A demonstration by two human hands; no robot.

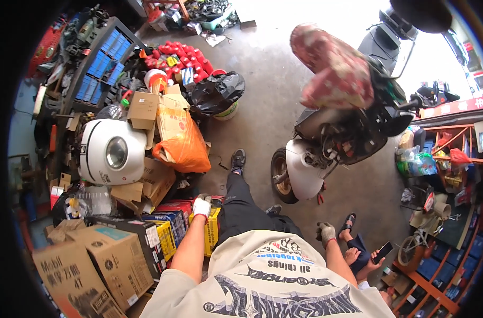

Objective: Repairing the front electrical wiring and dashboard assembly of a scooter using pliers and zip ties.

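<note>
In a white work glove, my left hand (202, 205) is at the top of a yellow box (213, 225), among a row of boxed goods. Its fingers are foreshortened, so their grip is unclear. My right hand (325, 232), in a greyish glove, hangs low on the other side of my body. Its fingers look loosely curled, with nothing visible in them. A silver-white scooter (305, 172) with its front wheel (281, 175) stands ahead on the right. Red-handled pliers or a similar tool (320, 199) lie on the floor beside it.
Cartons (117, 259), a white rounded shell with a lamp (113, 152) and an orange bag (183, 148) crowd the left. A black-bagged bucket (223, 95) stands farther ahead. At right, another person's hand holds a phone (382, 253) near orange shelving (429, 289).
</note>
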